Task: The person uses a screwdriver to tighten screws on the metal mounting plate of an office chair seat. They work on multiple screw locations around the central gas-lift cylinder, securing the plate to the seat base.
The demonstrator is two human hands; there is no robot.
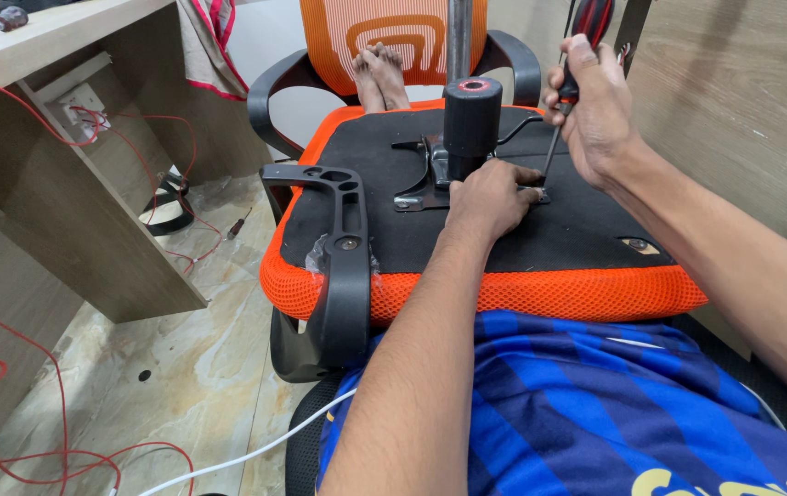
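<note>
My right hand grips a screwdriver, fingers wrapped round handle, tip on metal plate of upturned orange chair seat on my lap. Left hand fingers pressed flat on plate beside black cylinder

Red-handled screwdriver stands tip-down on black seat mechanism plate.

Left forearm runs from bottom centre up and away, slightly right. Left hand palm down, knuckles up, fingers curled and pressed flat at the far end of the reach. Right forearm comes in from the right edge, angled up-left. Right hand higher and farther than left, closed in a fist grip, thumb side up, wrist bent slightly. Hands near, not touching.
</note>
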